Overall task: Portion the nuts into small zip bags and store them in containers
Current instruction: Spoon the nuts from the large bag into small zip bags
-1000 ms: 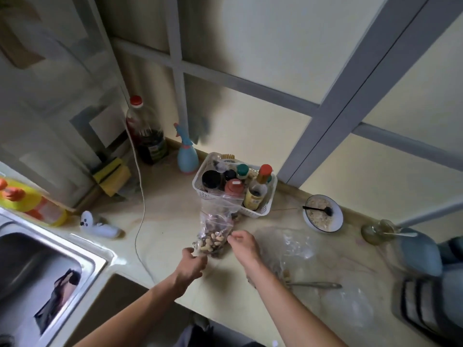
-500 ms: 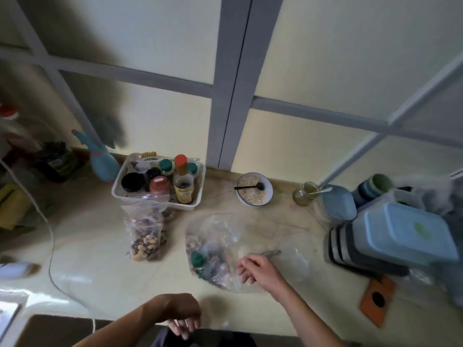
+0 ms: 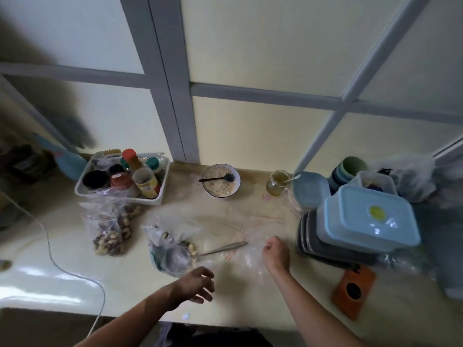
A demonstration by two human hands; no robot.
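Observation:
A small zip bag filled with mixed nuts (image 3: 110, 236) stands on the counter at the left, in front of the condiment basket. A large clear bag (image 3: 172, 251) lies at the centre with a few nuts inside and a metal spoon (image 3: 223, 247) sticking out of it. My left hand (image 3: 198, 286) hovers just below that bag, fingers loosely spread and holding nothing. My right hand (image 3: 275, 251) rests on a pile of empty clear zip bags (image 3: 250, 261), its fingers curled down onto the plastic. Light blue lidded containers (image 3: 363, 221) are stacked at the right.
A white basket of jars and bottles (image 3: 155, 200) stands at the back left. A bowl of oats with a spoon (image 3: 221, 181) and a glass jar (image 3: 276, 182) sit by the wall. An orange flat object (image 3: 353, 289) lies near the counter edge. A white cable (image 3: 62, 269) crosses the left.
My view swung right. My left hand let go of the filled nut bag and came up near the large bag. My right hand moved right onto the empty zip bags.

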